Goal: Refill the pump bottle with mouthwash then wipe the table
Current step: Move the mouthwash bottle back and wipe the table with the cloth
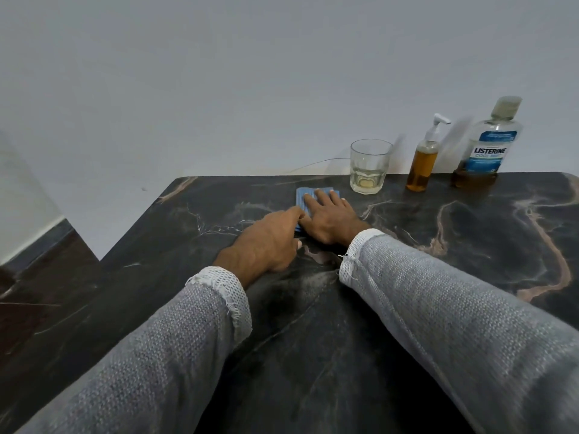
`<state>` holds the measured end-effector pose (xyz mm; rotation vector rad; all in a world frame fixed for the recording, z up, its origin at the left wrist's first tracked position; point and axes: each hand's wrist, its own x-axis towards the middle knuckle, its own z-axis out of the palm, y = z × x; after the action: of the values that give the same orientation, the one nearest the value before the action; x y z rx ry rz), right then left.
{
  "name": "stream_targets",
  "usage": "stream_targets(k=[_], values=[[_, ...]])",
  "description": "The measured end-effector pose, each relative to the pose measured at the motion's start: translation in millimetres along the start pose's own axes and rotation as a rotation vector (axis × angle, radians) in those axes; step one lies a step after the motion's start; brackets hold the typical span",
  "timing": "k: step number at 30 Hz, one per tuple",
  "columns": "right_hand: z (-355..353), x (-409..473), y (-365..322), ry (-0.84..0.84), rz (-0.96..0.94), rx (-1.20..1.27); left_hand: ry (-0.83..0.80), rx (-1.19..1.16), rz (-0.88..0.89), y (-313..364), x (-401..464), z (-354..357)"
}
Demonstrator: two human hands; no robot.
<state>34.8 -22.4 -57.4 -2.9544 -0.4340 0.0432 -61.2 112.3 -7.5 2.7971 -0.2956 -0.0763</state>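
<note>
Both hands are working the blue cloth point(305, 195) near the bench's point(438, 308) far edge: right hand point(330, 219) pressing flat-fingered, left hand point(269, 242) touching its edge. Pump bottle point(423, 164) is looking refilled, capped; wiping is remaining.

Plain grey wall point(219, 73), dark wooden floor point(37, 277), white skirting point(53, 222)

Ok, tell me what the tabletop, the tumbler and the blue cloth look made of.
Tabletop: dark marble or a marble-look stone, polished; pale veins and a soft sheen.
Tumbler: clear glass, probably; see-through walls and a thick faceted base.
Blue cloth: ribbed woven fabric, maybe microfibre; matte, lying flat under the right hand.
</note>
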Motion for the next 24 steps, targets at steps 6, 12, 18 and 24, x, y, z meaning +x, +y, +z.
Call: stream_targets(k=[6,12,18,24], values=[[-2,40,5,0.027,0.001,0.024,-0.048,0.060,0.001,-12,15,0],[0,60,8,0.069,-0.010,0.019,-0.042,0.119,0.019,-11,18,1],[2,66,10,0.092,-0.018,0.010,-0.041,0.164,0.013,-9,17,2],[0,48,10,0.195,-0.029,0.103,-0.059,0.153,0.001,-8,11,1]])
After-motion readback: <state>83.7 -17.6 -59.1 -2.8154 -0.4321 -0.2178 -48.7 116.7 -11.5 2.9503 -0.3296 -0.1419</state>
